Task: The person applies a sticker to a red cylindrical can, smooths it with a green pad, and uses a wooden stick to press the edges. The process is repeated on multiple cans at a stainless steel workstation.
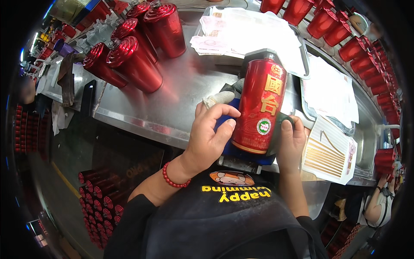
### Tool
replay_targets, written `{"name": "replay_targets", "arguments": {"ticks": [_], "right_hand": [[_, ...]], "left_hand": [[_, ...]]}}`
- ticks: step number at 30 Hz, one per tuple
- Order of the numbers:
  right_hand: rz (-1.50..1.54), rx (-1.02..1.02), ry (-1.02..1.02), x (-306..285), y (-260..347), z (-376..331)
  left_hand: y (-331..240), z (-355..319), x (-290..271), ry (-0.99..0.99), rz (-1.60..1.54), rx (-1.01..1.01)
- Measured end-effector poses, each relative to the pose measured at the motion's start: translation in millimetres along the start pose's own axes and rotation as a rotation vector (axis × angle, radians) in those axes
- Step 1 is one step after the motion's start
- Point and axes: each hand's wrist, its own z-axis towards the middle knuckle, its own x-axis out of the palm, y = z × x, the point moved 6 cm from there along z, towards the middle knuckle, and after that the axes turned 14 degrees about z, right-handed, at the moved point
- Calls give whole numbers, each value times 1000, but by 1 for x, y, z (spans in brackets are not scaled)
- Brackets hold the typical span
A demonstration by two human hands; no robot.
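A glossy red bottle (260, 105) with gold characters and a small round white sticker lies in a blue and black cradle (241, 153) on the steel bench. My left hand (210, 131), with a white bandage on one finger, presses against the bottle's left side and the cradle. On the bottle's lower right side my right hand (291, 142) holds it, thumb against a dark band by the sticker. A red bead bracelet (172, 179) circles my left wrist.
Several red bottles with swirled caps (133, 52) stand at the back left of the steel bench (181, 86). A tray of white label sheets (254, 32) lies behind, gold-striped label sheets (330, 151) to the right. More red bottles (366, 56) line the right; another person's arm (379, 200) shows lower right.
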Motion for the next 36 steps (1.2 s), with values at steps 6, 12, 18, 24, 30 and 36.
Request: {"name": "replay_targets", "arguments": {"ticks": [6, 12, 18, 24, 30, 36], "right_hand": [[10, -1, 3, -1, -3, 0], [3, -5, 3, -1, -2, 1], [10, -6, 4, -1, -3, 0], [17, 1, 5, -1, -3, 1], [20, 9, 10, -1, -4, 1], [10, 11, 7, -5, -6, 0]], "left_hand": [[1, 1, 2, 6, 22, -27], [9, 1, 4, -27, -44, -69], [18, 2, 9, 106, -203, -132], [19, 2, 14, 244, -303, -252], [31, 10, 20, 186, -361, -258], [31, 14, 21, 262, -169, -227]]}}
